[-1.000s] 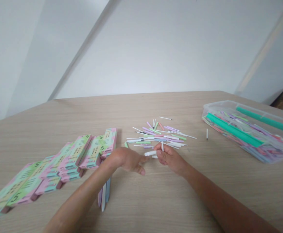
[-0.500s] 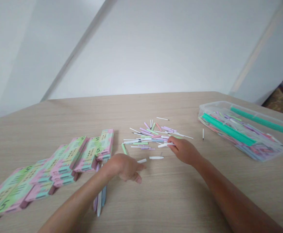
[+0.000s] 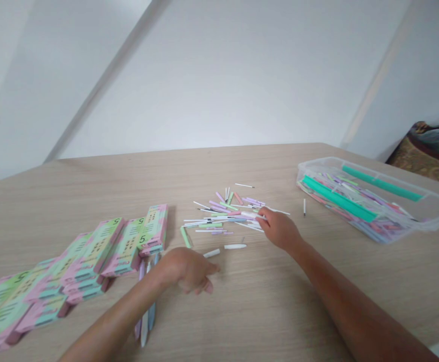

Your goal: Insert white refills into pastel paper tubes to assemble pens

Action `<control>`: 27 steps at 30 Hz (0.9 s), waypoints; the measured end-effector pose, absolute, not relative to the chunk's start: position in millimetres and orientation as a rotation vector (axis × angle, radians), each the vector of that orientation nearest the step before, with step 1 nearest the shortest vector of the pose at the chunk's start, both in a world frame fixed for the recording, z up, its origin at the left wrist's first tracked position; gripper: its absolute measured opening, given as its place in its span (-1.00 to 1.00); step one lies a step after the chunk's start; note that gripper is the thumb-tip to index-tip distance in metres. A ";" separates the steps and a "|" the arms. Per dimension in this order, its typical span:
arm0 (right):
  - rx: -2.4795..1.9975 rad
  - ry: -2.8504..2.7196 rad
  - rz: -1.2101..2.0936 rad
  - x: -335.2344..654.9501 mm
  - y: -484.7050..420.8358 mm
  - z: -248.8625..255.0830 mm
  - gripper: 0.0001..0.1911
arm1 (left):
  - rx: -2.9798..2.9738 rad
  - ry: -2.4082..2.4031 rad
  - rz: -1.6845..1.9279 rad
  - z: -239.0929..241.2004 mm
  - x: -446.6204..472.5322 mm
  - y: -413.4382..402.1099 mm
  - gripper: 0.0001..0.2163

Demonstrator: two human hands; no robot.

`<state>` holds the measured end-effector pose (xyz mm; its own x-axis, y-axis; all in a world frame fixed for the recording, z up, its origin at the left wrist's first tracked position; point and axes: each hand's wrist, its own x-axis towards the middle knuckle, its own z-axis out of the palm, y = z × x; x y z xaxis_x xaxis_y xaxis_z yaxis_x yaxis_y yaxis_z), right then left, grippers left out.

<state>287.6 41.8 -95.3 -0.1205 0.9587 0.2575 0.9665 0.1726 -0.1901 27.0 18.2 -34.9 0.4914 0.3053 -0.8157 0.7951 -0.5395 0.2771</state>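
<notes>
A loose pile of pastel pen parts (image 3: pixel 225 211) lies in the middle of the wooden table (image 3: pixel 242 311). My right hand (image 3: pixel 280 229) reaches into the pile's right edge, fingers pinched on a white pen piece (image 3: pixel 250 214). My left hand (image 3: pixel 191 271) hovers low over the table with fingers loosely curled and nothing seen in them. Two white pieces (image 3: pixel 235 246) (image 3: pixel 211 253) lie on the table between my hands. A green piece (image 3: pixel 185 236) lies just left of them.
Flat pink-and-green boxes (image 3: pixel 91 256) marked 5 lie overlapped in a row at the left. A few finished pens (image 3: pixel 144 322) lie under my left forearm. A clear plastic bin (image 3: pixel 423 221) with pen parts and green strips stands at the right. A single thin refill (image 3: pixel 304 207) lies apart.
My right hand put down a white piece and reached forward into the pile, pinching another white piece. My left hand drew back toward me. The view swung slightly left.
</notes>
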 end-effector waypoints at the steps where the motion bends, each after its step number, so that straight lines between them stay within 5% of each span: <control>1: -1.828 -2.104 -0.043 288.8 42.1 -95.7 -0.70 | 2.101 0.907 -0.963 -35.3 27.2 17.6 -0.22; 17: -1.466 -2.275 0.456 247.2 21.3 -99.6 -0.81 | 2.092 0.979 -1.074 -33.4 32.0 15.4 -0.35; 27: -1.652 -2.339 0.231 222.2 2.5 -103.3 -0.69 | 2.120 1.016 -1.099 -37.3 27.9 15.3 -0.49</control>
<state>222.2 2.5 -103.3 -0.3145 0.9409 0.1256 0.8981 0.3378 -0.2817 27.9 15.3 -37.3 0.3833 0.3729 -0.8450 0.8132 -0.5700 0.1174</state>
